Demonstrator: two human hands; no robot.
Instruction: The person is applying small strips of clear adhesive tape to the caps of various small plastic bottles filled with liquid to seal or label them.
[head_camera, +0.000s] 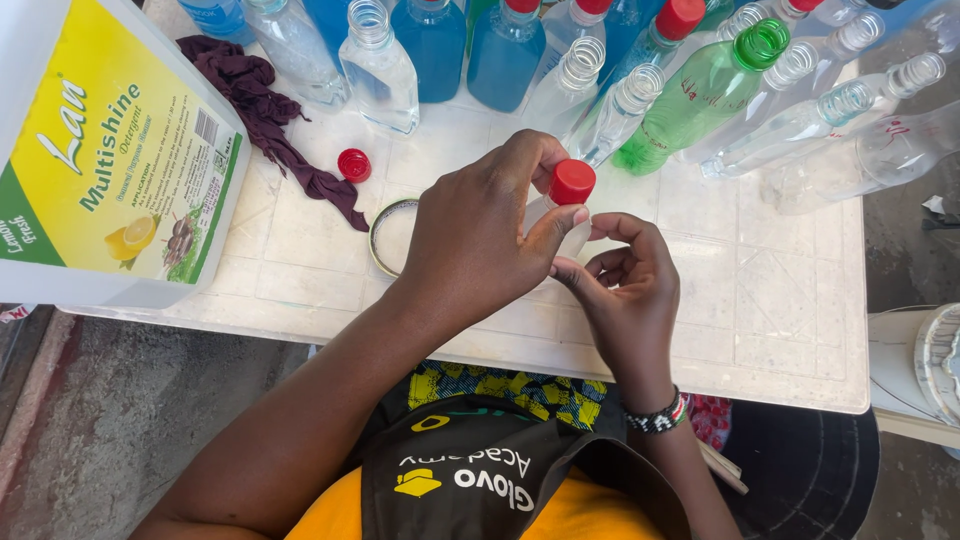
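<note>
Holding a small clear plastic bottle with a round red screw cap (571, 190) over the middle of the white plastic table (780, 300), both hands meet right at it. Left hand (480, 235) wraps over the top, thumb and fingers pinching around the cap and neck. Right hand (625, 285) sits just under and beside it, fingers curled in, fingertips touching the bottle's lower part. Most of the bottle body is hidden by the left hand, so can't tell what's inside.

Around it: a loose red cap (354, 165) lying on the table near a crumpled dark maroon cloth (270, 115), and a grey ring-shaped lid (385, 235) partly tucked behind the left wrist. Big white jug with a yellow and green label (110, 170) is at the left edge. Behind the hands is a crowd of bottles, blue-filled ones (435, 50), empty clear ones (615, 115), and one green bottle (700, 100) tipped over.
</note>
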